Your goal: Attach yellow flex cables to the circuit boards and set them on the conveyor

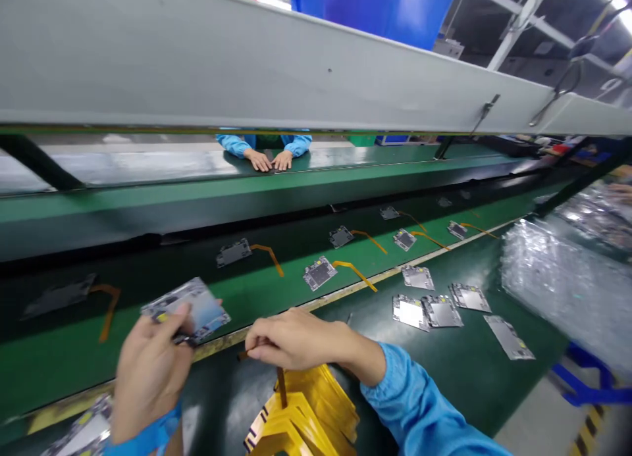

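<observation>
My left hand point(154, 360) is closed on a circuit board point(200, 304), thumb on top, tilted over the conveyor's near edge. My right hand point(299, 341) pinches an orange-brown flex cable point(282, 387); one dark end pokes out left of the fingertips, and the rest is partly hidden by the hand. Just below it lies a pile of yellow flex cables point(323, 410). More circuit boards point(81, 436) are stacked at the lower left, beside my left wrist. To the right of my right hand several loose circuit boards point(443, 311) rest on the dark green bench.
Beyond the bench runs a green conveyor belt point(276, 304) carrying several boards with cables attached. A grey shelf point(296, 68) with a blue bin point(370, 8) spans overhead. Across the line, a co-worker's hands point(269, 160) touch the far bench. Clear plastic packaging point(553, 272) lies at right.
</observation>
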Demonstrator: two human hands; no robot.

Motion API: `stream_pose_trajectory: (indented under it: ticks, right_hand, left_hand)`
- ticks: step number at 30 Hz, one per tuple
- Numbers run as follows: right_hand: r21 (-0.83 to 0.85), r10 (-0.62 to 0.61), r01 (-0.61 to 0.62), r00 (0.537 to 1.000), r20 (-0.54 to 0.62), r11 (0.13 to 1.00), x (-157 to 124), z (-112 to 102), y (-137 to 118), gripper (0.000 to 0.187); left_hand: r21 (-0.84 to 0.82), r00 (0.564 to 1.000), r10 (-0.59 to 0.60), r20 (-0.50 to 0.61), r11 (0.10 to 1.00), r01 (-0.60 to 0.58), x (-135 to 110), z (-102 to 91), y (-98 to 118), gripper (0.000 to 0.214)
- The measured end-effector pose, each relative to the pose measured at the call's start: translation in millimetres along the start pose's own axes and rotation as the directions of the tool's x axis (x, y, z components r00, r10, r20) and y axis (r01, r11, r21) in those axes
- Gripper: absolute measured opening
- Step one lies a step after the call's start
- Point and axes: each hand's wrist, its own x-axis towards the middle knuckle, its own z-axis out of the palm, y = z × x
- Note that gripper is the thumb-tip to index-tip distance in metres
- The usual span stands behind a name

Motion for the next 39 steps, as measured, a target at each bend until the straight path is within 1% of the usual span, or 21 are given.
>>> stream_pose_trajectory:
  ticks: [1, 2, 3, 5, 8, 11, 15, 18, 23, 28, 31, 35, 39]
  right_hand:
    - [0.017, -0.02, 0.02, 0.999, -0.044, 1.0, -2.1, -0.6, -1.0, 0.004]
    - [0.032, -0.038, 0.041, 0.995, -0.095, 0.999, -4.2, -0.5, -1.5, 0.004]
    - [0.043, -0.045, 0.052, 0.988, -0.147, 0.998, -6.0, 0.3, -1.5, 0.005]
    - [0.064, -0.052, 0.069, 0.967, -0.249, 0.996, -8.3, 3.2, 0.1, 0.008]
    - [0.106, -0.079, 0.125, 0.929, -0.362, 0.987, -8.4, 9.4, 3.8, 0.013]
    - [0.107, -0.08, 0.137, 0.903, -0.423, 0.985, -7.7, 13.1, 5.2, 0.014]
    - [0.095, -0.073, 0.133, 0.878, -0.473, 0.987, -7.4, 11.9, 4.7, 0.014]
    - [0.082, -0.073, 0.13, 0.866, -0.496, 0.988, -6.7, 10.9, 5.1, 0.014]
    - [0.041, -0.082, 0.114, 0.883, -0.462, 0.993, -6.1, 13.3, 4.8, 0.015]
    - [-0.006, -0.095, 0.106, 0.872, -0.48, 0.994, -7.0, 14.2, 3.8, 0.017]
    - [-0.027, -0.093, 0.091, 0.875, -0.475, 0.995, -7.1, 14.7, 4.8, 0.017]
    - [-0.037, -0.088, 0.08, 0.89, -0.448, 0.996, -7.2, 14.5, 5.4, 0.019]
    - [0.003, -0.087, 0.099, 0.894, -0.438, 0.995, -7.8, 15.4, 2.4, 0.019]
  left_hand:
    - [-0.013, 0.999, -0.034, 0.011, 0.999, 0.035, -3.0, 1.2, -0.3, 0.043]
    - [-0.023, 0.997, -0.049, 0.056, 0.998, 0.051, -6.3, 2.1, 0.0, 0.045]
    - [0.006, 0.995, -0.022, 0.094, 1.0, 0.021, -9.6, 2.8, 0.9, 0.046]
    - [0.127, 0.985, 0.074, 0.153, 0.987, -0.094, -15.7, 4.3, 3.8, 0.039]
    - [0.281, 0.956, 0.173, 0.239, 0.93, -0.238, -23.2, 7.0, 9.3, 0.027]
    - [0.321, 0.932, 0.225, 0.284, 0.894, -0.313, -29.5, 9.7, 13.8, 0.023]
    - [0.324, 0.92, 0.237, 0.311, 0.884, -0.337, -35.1, 12.6, 17.0, 0.021]
    - [0.341, 0.914, 0.242, 0.326, 0.872, -0.353, -36.6, 14.4, 18.1, 0.02]
    - [0.343, 0.901, 0.252, 0.354, 0.861, -0.376, -37.7, 16.1, 18.8, 0.018]
    - [0.357, 0.893, 0.267, 0.362, 0.845, -0.398, -39.5, 15.8, 17.5, 0.018]
    - [0.361, 0.89, 0.271, 0.366, 0.84, -0.404, -39.9, 16.0, 16.4, 0.019]
    - [0.368, 0.893, 0.277, 0.355, 0.836, -0.406, -39.4, 17.2, 16.4, 0.02]
    - [0.381, 0.901, 0.281, 0.33, 0.834, -0.399, -39.4, 18.3, 16.6, 0.021]
